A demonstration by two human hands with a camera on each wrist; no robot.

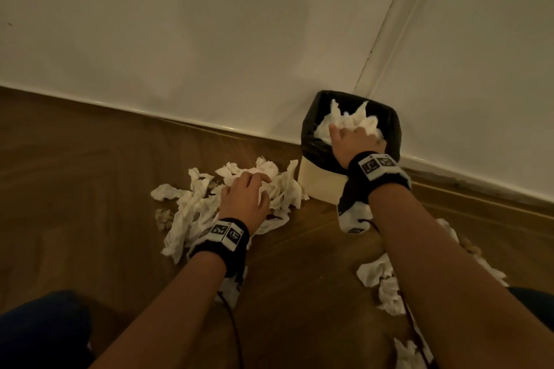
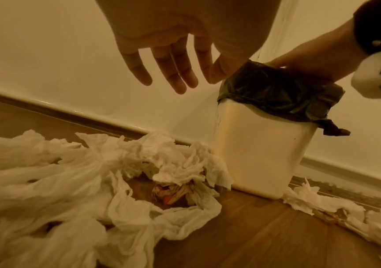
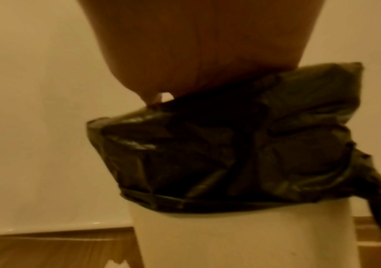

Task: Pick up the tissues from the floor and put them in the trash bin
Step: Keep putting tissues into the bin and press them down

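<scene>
Pushing tissues down into the trash bin [image 1: 317, 183] at about two o'clock in the head view, the right hand [image 1: 353, 141] sits inside the black liner [image 2: 283, 94] on a white wad [image 1: 344, 121]. Its fingers are buried in the paper, so I cannot tell whether they grip it or only press. To do this well, I judge the hand should let go low in the liner and lift straight out, so nothing trails over the rim.

The left hand [image 2: 173, 54] hovers at ten o'clock over the floor pile [image 1: 192, 204], fingers spread and nearly straight, holding nothing; the head view suggests they may just touch the top sheets.

Count: one bin, one liner, two hands. Loose tissues lie in two groups, the big pile left of the bin and a scatter [image 1: 386, 284] at five o'clock; single sheets overlap too much to number.
</scene>
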